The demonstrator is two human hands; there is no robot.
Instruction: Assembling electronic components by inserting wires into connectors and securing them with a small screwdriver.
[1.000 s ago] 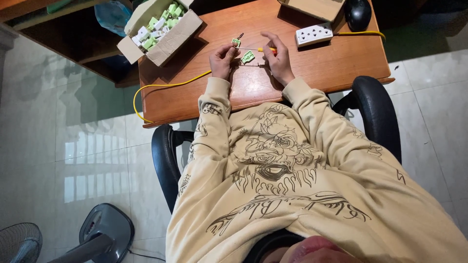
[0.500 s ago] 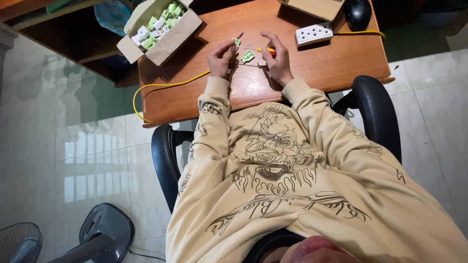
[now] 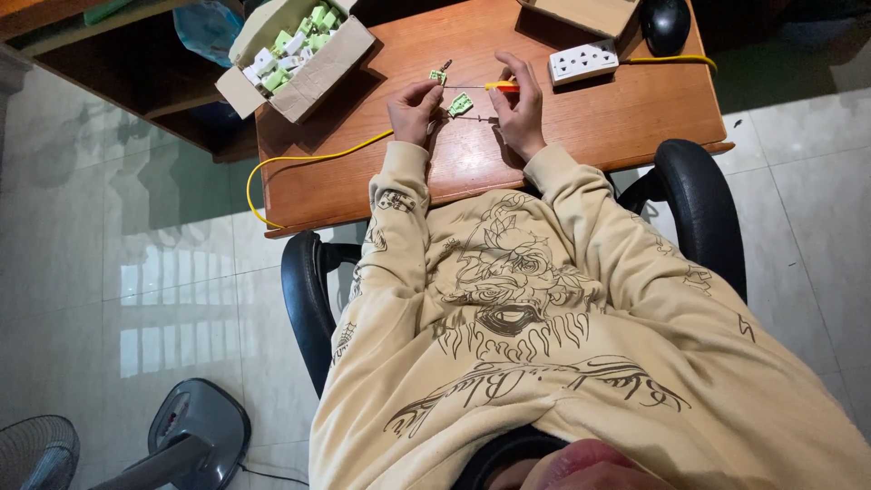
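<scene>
A person in a cream sweatshirt is sitting at a wooden tabletop (image 3: 581,154), near its front edge. The right hand (image 3: 519,107) is gripping a yellow-handled screwdriver (image 3: 485,86); the left hand (image 3: 415,107) is pinching a small green part (image 3: 460,104), apparently mid-screwing; steady alignment is likely needed next

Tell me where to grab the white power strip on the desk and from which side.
Grip the white power strip across its two long edges, coming from above. It lies flat, sockets up; the yellow cable leaves its end by the mouse, so avoid that end.

box (image 3: 313,68) left on desk (image 3: 590,136), socket strip (image 3: 583,62) right
</scene>
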